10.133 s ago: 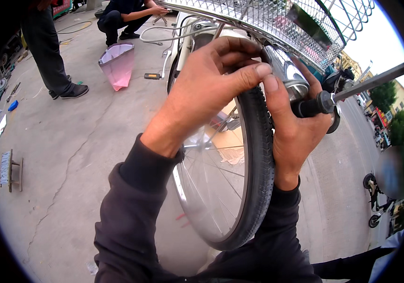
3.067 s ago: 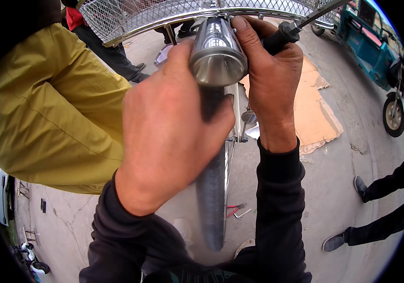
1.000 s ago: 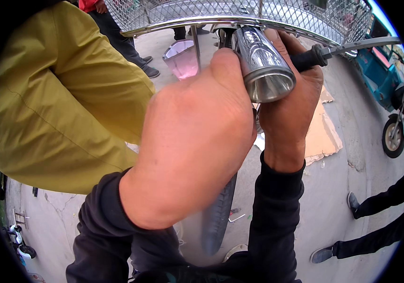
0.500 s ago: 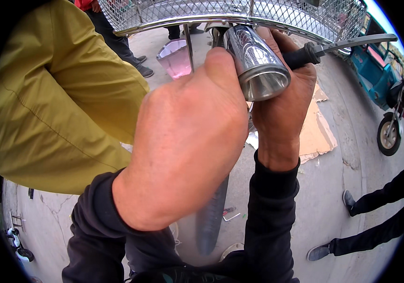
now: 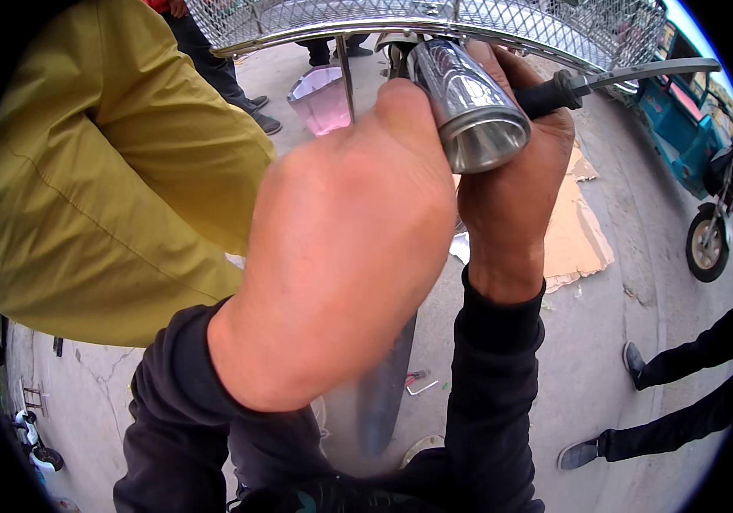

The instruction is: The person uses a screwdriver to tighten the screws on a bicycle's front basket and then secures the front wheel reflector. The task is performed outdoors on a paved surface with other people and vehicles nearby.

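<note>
A chrome bicycle headlamp (image 5: 473,98) with a round clear lens tilts down toward me, just under the wire basket. My right hand (image 5: 516,171) curls around its right side, thumb along the casing and fingers partly behind it. Against the lamp's left side, my left hand (image 5: 341,239) is closed with its back to me. Its fingers are hidden, so what they grip cannot be seen. A metal brake lever with a black rubber sleeve (image 5: 554,96) sticks out to the right, beside my right hand's knuckles.
The silver mesh basket (image 5: 315,17) spans the top, with a thin metal rod (image 5: 345,77) below. A dark tyre (image 5: 383,398) stands beneath my hands. Cardboard (image 5: 576,231), a pink bucket (image 5: 321,101) and a hex key (image 5: 423,388) lie around. A person's yellow-clad leg (image 5: 101,197) is close on my left.
The headlamp's lens end has risen slightly. My left hand has shifted a little up and to the right, staying closed. The right hand keeps its hold.
</note>
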Demonstrator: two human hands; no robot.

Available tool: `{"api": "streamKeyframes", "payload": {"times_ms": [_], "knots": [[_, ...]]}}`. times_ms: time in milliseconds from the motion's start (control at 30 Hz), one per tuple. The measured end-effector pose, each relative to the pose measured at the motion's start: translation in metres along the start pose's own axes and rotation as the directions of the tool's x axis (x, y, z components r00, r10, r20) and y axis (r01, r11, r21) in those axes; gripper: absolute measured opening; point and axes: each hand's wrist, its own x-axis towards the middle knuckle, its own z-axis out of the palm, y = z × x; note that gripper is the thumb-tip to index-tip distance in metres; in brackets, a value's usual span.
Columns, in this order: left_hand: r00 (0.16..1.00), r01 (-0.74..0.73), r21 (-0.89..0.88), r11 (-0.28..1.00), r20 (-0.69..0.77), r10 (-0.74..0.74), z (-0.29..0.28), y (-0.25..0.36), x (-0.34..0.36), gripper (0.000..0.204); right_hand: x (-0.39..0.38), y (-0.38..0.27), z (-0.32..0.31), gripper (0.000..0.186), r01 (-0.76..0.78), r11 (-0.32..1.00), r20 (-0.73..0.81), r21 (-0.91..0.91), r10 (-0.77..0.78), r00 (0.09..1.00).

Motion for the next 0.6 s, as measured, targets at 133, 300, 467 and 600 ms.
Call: {"api": "streamKeyframes", "payload": {"times_ms": [133,300,467,600], "knots": [[0.996,0.024,-0.184,0.983,-0.083,-0.040,0.005,-0.001,-0.002,0.055,-0.003,-0.003,0.003,0.021,0.009,1.000,0.001,0.026,-0.009,1.000],[0.995,0.030,-0.176,0.984,-0.084,-0.045,0.005,-0.002,-0.004,0.055,-0.006,-0.005,-0.001,0.021,-0.036,0.999,0.009,0.015,0.036,0.999],[0.988,-0.044,-0.305,0.951,-0.153,-0.003,0.009,-0.011,-0.006,0.057,-0.008,-0.019,0.003,0.022,-0.078,0.993,-0.002,-0.085,0.078,0.997],[0.981,-0.113,-0.460,0.881,-0.195,0.024,0.020,-0.026,-0.005,0.062,-0.009,-0.020,0.014,0.022,-0.110,0.991,-0.094,-0.077,0.103,0.990]]}}
